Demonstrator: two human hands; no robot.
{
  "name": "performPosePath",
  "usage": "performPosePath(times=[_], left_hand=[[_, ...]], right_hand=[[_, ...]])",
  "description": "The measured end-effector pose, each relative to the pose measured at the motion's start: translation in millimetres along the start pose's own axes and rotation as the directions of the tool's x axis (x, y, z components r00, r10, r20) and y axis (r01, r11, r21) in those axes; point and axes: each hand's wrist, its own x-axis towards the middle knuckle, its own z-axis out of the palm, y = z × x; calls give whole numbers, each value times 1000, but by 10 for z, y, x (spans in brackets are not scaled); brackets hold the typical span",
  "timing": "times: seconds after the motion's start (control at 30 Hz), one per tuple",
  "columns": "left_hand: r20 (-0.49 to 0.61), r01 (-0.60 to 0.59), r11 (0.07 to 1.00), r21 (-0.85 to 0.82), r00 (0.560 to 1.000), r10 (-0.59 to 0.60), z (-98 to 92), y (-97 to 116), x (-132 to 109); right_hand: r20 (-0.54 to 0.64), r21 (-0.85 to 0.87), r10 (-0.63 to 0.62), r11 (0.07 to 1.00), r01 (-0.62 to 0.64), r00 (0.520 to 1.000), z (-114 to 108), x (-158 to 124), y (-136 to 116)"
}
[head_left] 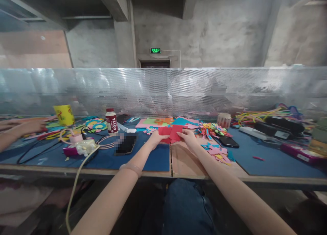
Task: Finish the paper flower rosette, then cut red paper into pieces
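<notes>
Above the middle of the table, my left hand (155,140) pinches a piece of red paper (165,131) between thumb and fingers. My right hand (189,138) has its thumb and fingers closed on a second piece of red paper (176,131). The two red pieces meet or overlap between my hands; whether they are joined, I cannot tell. Behind them lie coloured paper sheets (149,122). Just right of my right hand is a heap of small paper strips (211,130), with more cut paper pieces (218,153) nearer the front.
On the left are a Costa bottle (111,123), a dark phone (127,143), a power strip with cables (83,147) and a yellow cup (63,115). Another person's hand (35,126) is farther left. A black phone (228,141) and glasses case (270,131) lie right. A perforated metal screen (217,91) stands behind.
</notes>
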Motion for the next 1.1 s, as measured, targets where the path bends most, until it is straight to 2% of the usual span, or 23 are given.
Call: performPosePath(times=[0.33, 0.57, 0.8, 1.0, 1.1], left_hand=[[-63, -19, 1000, -19, 998, 18, 22, 44, -19], [-78, -93, 995, -42, 993, 89, 48, 22, 5], [-30, -126, 992, -30, 992, 125, 66, -4, 4], [65, -62, 996, -57, 996, 66, 118, 34, -37], [80, -35, 997, -73, 996, 41, 123, 50, -52]], right_hand=[[-72, 112, 20, 994, -11, 997, -61, 52, 42], [-101, 176, 29, 984, -11, 994, -27, 31, 4], [-56, 185, 60, 982, -48, 997, 61, -37, -83], [-111, 156, 25, 988, -8, 993, -3, 4, -40], [-134, 142, 7, 990, 12, 991, -50, 24, -30]])
